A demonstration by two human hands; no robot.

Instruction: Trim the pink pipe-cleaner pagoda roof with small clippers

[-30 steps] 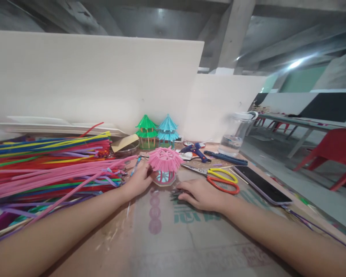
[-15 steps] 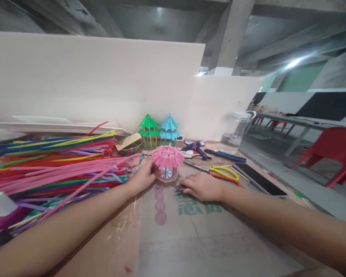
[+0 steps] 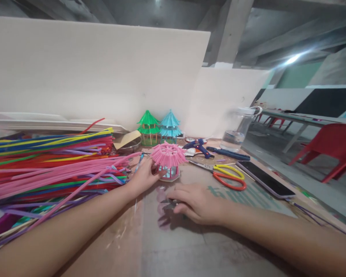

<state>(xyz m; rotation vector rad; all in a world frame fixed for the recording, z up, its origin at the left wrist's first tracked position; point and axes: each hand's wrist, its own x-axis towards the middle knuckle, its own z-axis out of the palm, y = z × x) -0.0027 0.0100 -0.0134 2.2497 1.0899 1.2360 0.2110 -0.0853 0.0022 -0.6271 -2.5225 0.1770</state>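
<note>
A small model pavilion with a shaggy pink roof (image 3: 168, 154) stands upright on the table, on a pale base. At its left side, my left hand (image 3: 144, 177) is closed on it, thumb against the lower wall and other fingers mostly hidden. My right hand (image 3: 200, 202) is just in front and to the right, apart from the model. Its fingers are closed on a small metal tool with pointed tips (image 3: 170, 205), whose handle is hidden in the palm. Behind stand a green-roofed pavilion (image 3: 148, 125) and a blue-roofed pavilion (image 3: 170, 125).
Bundles of coloured pipe cleaners (image 3: 54, 169) fill the left side. To the right lie scissors (image 3: 229, 177), a blue glue gun (image 3: 199, 147), a dark-blue-handled tool (image 3: 227, 153) and a phone (image 3: 265, 179). A clear jug (image 3: 236, 130) stands before the white board (image 3: 98, 73).
My right hand has moved back toward me with the metal tool, which now shows more. My left thumb has come round onto the front of the pink-roofed pavilion. The view has shifted slightly.
</note>
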